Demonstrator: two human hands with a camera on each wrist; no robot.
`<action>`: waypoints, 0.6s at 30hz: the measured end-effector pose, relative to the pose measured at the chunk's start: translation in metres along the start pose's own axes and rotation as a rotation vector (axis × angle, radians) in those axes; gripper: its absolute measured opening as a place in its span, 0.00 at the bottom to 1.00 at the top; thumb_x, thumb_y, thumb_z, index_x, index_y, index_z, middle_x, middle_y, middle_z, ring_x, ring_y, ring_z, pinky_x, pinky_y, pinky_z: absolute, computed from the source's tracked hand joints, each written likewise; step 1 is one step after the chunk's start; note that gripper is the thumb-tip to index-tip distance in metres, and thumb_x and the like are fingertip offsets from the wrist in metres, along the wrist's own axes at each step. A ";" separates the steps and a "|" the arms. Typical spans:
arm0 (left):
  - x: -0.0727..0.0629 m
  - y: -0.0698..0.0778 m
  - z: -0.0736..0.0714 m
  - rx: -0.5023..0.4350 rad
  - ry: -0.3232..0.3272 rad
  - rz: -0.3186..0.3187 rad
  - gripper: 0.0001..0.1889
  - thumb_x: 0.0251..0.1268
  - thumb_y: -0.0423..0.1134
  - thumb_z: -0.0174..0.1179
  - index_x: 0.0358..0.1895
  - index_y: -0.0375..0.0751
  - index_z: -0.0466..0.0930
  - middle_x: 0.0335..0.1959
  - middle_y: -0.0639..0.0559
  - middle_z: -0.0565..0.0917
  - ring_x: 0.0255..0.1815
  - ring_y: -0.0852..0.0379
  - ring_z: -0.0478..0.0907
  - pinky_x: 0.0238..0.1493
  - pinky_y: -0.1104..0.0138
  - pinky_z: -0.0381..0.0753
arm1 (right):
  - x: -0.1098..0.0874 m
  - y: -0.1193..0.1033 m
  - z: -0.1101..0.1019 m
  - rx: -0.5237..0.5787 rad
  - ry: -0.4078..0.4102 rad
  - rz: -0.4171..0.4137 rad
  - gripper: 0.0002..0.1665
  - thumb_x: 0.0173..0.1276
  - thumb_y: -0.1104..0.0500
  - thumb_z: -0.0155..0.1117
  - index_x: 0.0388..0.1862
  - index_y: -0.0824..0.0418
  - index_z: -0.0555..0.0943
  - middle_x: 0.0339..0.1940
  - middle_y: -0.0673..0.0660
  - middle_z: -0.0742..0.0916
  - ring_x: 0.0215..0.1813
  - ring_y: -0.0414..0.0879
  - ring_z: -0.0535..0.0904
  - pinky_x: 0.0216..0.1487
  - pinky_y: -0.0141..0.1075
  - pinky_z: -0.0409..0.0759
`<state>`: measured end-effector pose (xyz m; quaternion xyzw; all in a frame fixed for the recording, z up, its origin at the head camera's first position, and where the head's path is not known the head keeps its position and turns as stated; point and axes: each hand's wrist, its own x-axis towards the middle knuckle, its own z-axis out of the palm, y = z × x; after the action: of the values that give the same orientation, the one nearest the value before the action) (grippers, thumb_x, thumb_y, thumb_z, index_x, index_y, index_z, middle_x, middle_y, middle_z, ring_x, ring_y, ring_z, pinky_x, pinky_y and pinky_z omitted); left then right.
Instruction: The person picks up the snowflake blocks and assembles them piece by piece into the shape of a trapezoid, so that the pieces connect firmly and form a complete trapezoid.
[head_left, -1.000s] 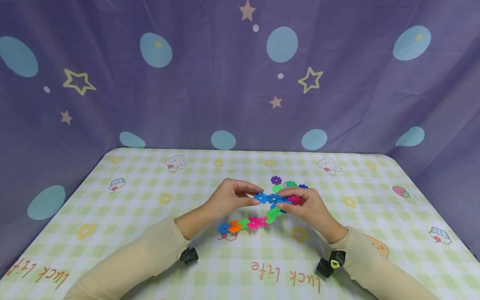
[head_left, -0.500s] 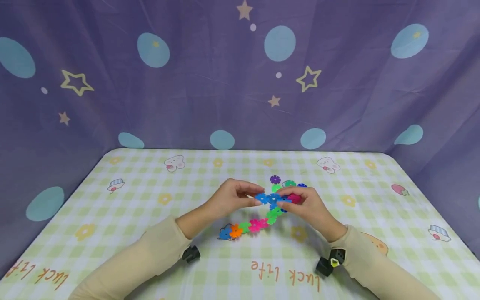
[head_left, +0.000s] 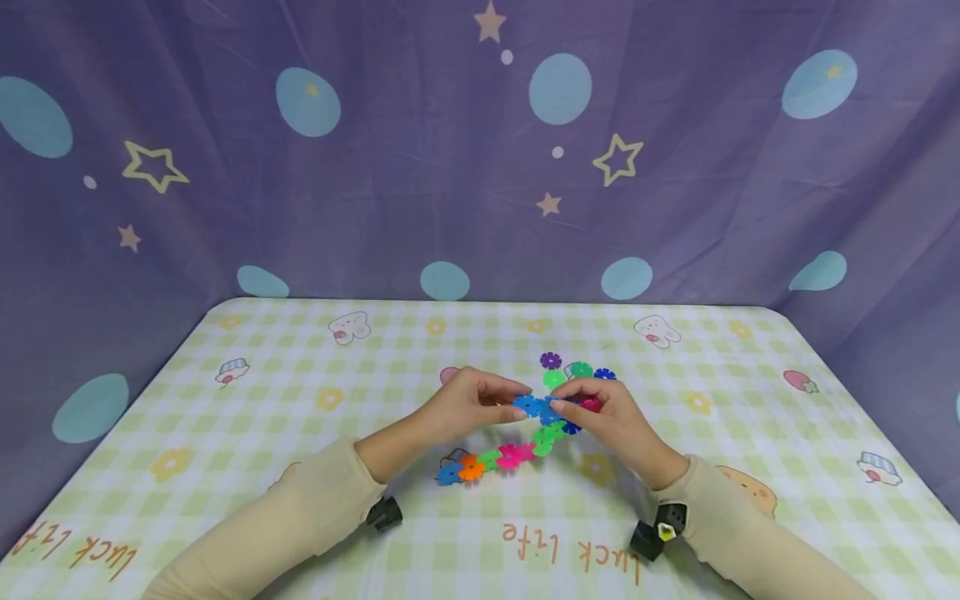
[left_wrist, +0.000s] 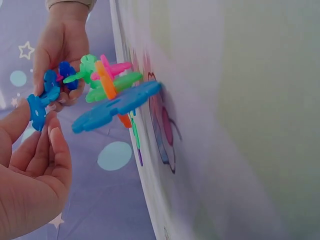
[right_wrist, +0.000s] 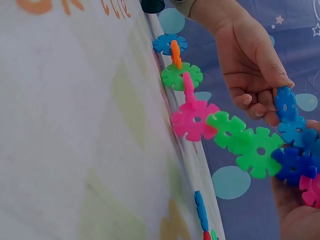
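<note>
My left hand pinches a light blue snowflake disc between thumb and fingers. This disc meets another light blue disc by its edge. My right hand grips the cluster there, where a dark blue disc and a pink disc also show; its fingers partly hide these pieces. From the cluster a chain of interlocked discs slants down to the left, through green discs, a pink disc and an orange disc. A blue disc ends it, close over the table.
Beyond my hands, a purple disc, a light green disc, a teal disc and a dark blue disc appear on the checked tablecloth. A purple patterned curtain hangs behind the table.
Both hands have come slightly lower and nearer to me. The left hand's blue disc has shifted right, closer against the right hand's blue disc. The chain's far end has dipped a little.
</note>
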<state>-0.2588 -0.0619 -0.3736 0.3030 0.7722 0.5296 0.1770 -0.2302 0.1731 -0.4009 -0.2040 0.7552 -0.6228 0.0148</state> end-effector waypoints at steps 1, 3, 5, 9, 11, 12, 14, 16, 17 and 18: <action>0.000 0.000 0.001 -0.001 0.003 -0.002 0.17 0.61 0.35 0.63 0.53 0.35 0.81 0.40 0.44 0.86 0.39 0.52 0.83 0.41 0.68 0.82 | 0.000 0.000 0.000 -0.003 0.001 -0.005 0.06 0.65 0.62 0.63 0.37 0.65 0.83 0.27 0.56 0.81 0.22 0.37 0.64 0.22 0.37 0.69; 0.000 0.001 0.002 -0.003 0.010 -0.004 0.18 0.59 0.35 0.65 0.53 0.35 0.81 0.40 0.44 0.86 0.38 0.56 0.83 0.42 0.68 0.82 | 0.000 0.001 0.000 -0.004 0.001 -0.015 0.06 0.65 0.62 0.64 0.37 0.64 0.83 0.29 0.55 0.82 0.22 0.38 0.65 0.22 0.38 0.70; 0.000 0.002 0.003 -0.003 0.020 -0.011 0.18 0.57 0.35 0.66 0.52 0.35 0.81 0.40 0.45 0.86 0.37 0.58 0.82 0.41 0.68 0.82 | 0.000 0.001 0.001 0.000 0.003 -0.023 0.05 0.64 0.62 0.65 0.37 0.62 0.84 0.30 0.55 0.84 0.23 0.39 0.67 0.23 0.36 0.72; 0.000 0.003 0.005 0.006 0.035 -0.025 0.19 0.54 0.36 0.68 0.51 0.36 0.82 0.38 0.47 0.86 0.34 0.59 0.81 0.39 0.69 0.82 | -0.001 0.001 0.001 0.030 0.004 -0.041 0.04 0.63 0.62 0.66 0.35 0.62 0.84 0.34 0.57 0.86 0.29 0.43 0.74 0.29 0.33 0.77; 0.000 0.003 0.006 0.010 0.033 -0.030 0.19 0.54 0.36 0.69 0.51 0.36 0.82 0.35 0.47 0.86 0.31 0.60 0.80 0.37 0.69 0.82 | -0.001 0.002 0.002 0.050 0.009 -0.046 0.04 0.62 0.63 0.66 0.35 0.63 0.85 0.36 0.58 0.86 0.34 0.46 0.78 0.33 0.33 0.80; 0.000 0.002 0.007 0.012 0.032 -0.030 0.19 0.54 0.36 0.69 0.51 0.36 0.82 0.34 0.48 0.86 0.31 0.59 0.80 0.36 0.69 0.81 | -0.001 0.002 0.002 0.060 0.010 -0.048 0.04 0.62 0.63 0.66 0.35 0.63 0.85 0.36 0.59 0.86 0.36 0.47 0.79 0.35 0.34 0.80; 0.000 0.002 0.007 0.009 0.023 -0.031 0.19 0.54 0.35 0.68 0.51 0.36 0.82 0.31 0.48 0.85 0.30 0.56 0.81 0.35 0.70 0.81 | -0.001 0.002 0.002 0.073 0.016 -0.047 0.05 0.61 0.63 0.67 0.34 0.64 0.85 0.37 0.60 0.86 0.41 0.49 0.81 0.39 0.36 0.82; 0.000 0.003 0.008 0.010 0.016 -0.033 0.19 0.54 0.35 0.68 0.51 0.35 0.82 0.29 0.49 0.85 0.29 0.51 0.80 0.33 0.71 0.81 | -0.001 0.002 0.002 0.084 0.021 -0.040 0.06 0.61 0.63 0.67 0.35 0.66 0.86 0.38 0.62 0.87 0.44 0.50 0.81 0.42 0.37 0.82; 0.000 0.003 0.008 0.012 0.013 -0.030 0.19 0.54 0.35 0.68 0.51 0.35 0.82 0.28 0.49 0.84 0.27 0.50 0.80 0.31 0.71 0.79 | -0.001 0.001 0.001 0.087 0.023 -0.037 0.06 0.61 0.63 0.68 0.35 0.66 0.86 0.38 0.62 0.87 0.46 0.51 0.81 0.43 0.38 0.82; 0.000 0.004 0.008 0.016 0.011 -0.024 0.19 0.55 0.34 0.68 0.51 0.35 0.82 0.27 0.49 0.84 0.26 0.50 0.79 0.30 0.72 0.79 | -0.001 0.001 0.001 0.090 0.025 -0.035 0.07 0.60 0.63 0.68 0.35 0.66 0.86 0.38 0.63 0.87 0.47 0.53 0.81 0.44 0.38 0.82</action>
<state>-0.2524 -0.0553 -0.3735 0.2920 0.7810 0.5230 0.1768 -0.2294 0.1726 -0.4020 -0.2085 0.7230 -0.6586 0.0035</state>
